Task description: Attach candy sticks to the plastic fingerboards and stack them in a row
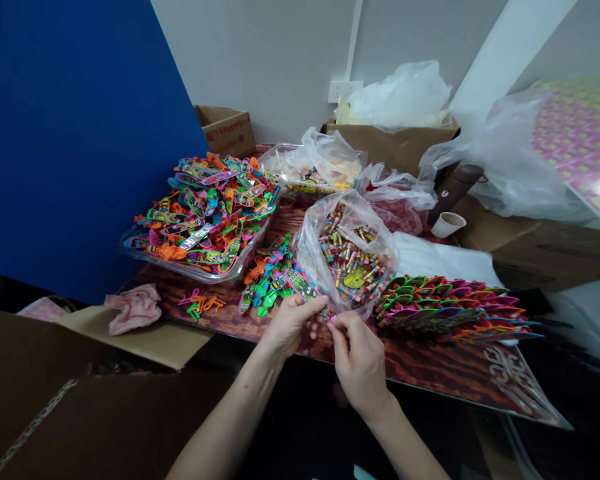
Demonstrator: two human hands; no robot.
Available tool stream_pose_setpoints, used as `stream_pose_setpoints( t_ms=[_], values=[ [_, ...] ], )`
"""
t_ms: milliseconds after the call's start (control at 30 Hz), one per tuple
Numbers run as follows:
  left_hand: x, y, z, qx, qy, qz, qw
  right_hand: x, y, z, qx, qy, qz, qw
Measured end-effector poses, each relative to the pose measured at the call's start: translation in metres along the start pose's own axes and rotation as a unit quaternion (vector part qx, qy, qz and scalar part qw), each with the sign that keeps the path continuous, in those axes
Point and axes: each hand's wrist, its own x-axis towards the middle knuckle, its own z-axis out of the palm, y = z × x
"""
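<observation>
My left hand (290, 323) is closed on a small toy skateboard (305, 287) with a pink and green deck, held at the table's near edge. My right hand (360, 363) pinches a tiny pink piece against the board's lower end; I cannot make out what the piece is. Just behind my hands lies a loose pile of toy skateboards (267, 273). An open clear bag of small colourful parts (350, 257) sits right behind my fingers. To the right lies a stacked row of colourful flat pieces (450, 303).
A clear tray (200, 270) heaped with toy skateboards stands at the left. More plastic bags (315, 163), cardboard boxes (225, 130), a paper cup (447, 225) and a blue board (80, 133) surround the dark wooden table (430, 363). A pink cloth (135, 308) lies at front left.
</observation>
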Motion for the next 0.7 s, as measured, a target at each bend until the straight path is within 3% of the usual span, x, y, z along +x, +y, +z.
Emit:
stream_pose_setpoints(
  t_ms=[67,167,267,333,433,533,633,700],
  values=[
    [0.0,0.0,0.001,0.009,0.009,-0.001,1.0,-0.001,0.0,0.003,-0.022,-0.001,-0.019,1.0],
    [0.002,0.0,0.003,-0.003,0.009,0.005,1.0,0.002,0.0,0.008,-0.031,-0.002,0.011,0.999],
    [0.002,0.002,0.004,-0.016,0.002,0.009,1.0,0.007,-0.002,0.005,0.056,-0.012,0.092,0.994],
    [0.002,0.005,0.002,-0.02,-0.002,0.011,1.0,0.01,-0.004,-0.002,0.158,-0.037,0.174,0.971],
    [0.003,0.007,-0.001,-0.026,-0.009,0.009,1.0,0.011,-0.004,-0.016,0.295,-0.109,0.286,0.905],
    [0.003,0.006,-0.002,-0.037,-0.017,0.011,0.999,0.007,0.001,-0.024,0.404,-0.181,0.364,0.82],
    [0.001,0.004,0.002,-0.038,-0.029,0.018,0.999,0.003,0.006,-0.023,0.53,-0.217,0.402,0.714],
    [-0.001,0.004,0.005,-0.029,-0.037,0.02,0.999,0.002,0.008,-0.021,0.591,-0.22,0.404,0.663]
  ],
)
